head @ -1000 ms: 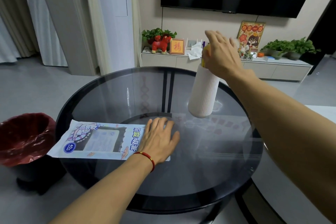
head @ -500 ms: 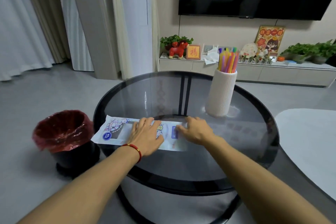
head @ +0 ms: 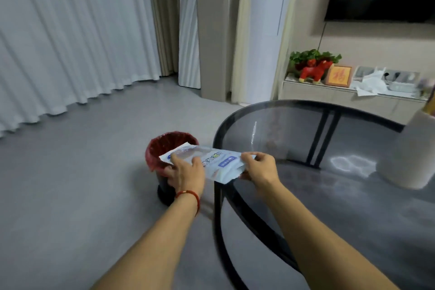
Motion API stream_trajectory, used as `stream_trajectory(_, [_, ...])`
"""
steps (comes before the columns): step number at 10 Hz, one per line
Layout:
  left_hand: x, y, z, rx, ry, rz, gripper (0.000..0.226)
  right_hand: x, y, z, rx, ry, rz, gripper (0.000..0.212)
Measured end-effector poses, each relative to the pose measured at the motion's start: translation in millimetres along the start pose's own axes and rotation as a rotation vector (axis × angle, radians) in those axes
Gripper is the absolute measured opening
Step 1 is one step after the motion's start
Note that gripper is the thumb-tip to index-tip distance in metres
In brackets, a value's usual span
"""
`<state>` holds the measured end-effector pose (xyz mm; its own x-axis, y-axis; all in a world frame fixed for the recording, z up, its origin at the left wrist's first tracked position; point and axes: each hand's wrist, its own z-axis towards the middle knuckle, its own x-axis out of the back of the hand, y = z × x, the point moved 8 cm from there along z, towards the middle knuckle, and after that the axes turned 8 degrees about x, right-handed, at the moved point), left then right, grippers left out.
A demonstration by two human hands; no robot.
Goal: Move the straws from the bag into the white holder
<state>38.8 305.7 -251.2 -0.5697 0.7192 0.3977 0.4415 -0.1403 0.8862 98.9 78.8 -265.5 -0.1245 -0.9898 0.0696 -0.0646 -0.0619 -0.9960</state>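
Bag [head: 213, 164]: flat, white and blue, held at centre frame over the left rim of the glass table [head: 329, 195], its left end above the red-lined bin [head: 164, 148]. Printed characters and a blue label are blurred, unreadable. Left hand [head: 187, 173] grips its left end, fingers curled over the top; right hand [head: 257, 167] pinches the right end. White holder [head: 409, 158]: right edge, cut off, top blurred. Framed red character plaque [head: 338, 76], upper right.

Round dark glass table [head: 306, 207], white holder [head: 409, 155] standing on it (far right), bin [head: 164, 148] on grey floor [head: 82, 183]
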Motion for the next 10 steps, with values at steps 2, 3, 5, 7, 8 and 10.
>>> stream_trajectory(2, [7,-12,50,0.018,-0.108,-0.435,0.045,-93,-11,32,0.030,0.066,0.003,0.024])
stream_trajectory(3, [10,-11,67,-0.008,-0.075,-0.551,0.043,-129,-15,46,0.032,0.013,-0.053,0.049])
stream_trajectory(5, [13,-31,85,0.008,-0.005,-0.609,0.052,-165,-3,43,-0.220,-0.286,0.124,0.041])
stream_trajectory(7, [19,0,64,-0.142,-0.056,-0.495,0.050,-101,-19,-27,-0.091,-0.496,0.141,0.026])
stream_trajectory(8, [38,41,31,-0.300,-0.112,-0.509,0.039,-30,-30,-72,-0.031,-0.509,0.130,0.020])
stream_trajectory(10, [94,111,-109,-0.861,-0.544,-0.692,0.028,149,-130,-171,0.370,-0.337,0.067,0.048])
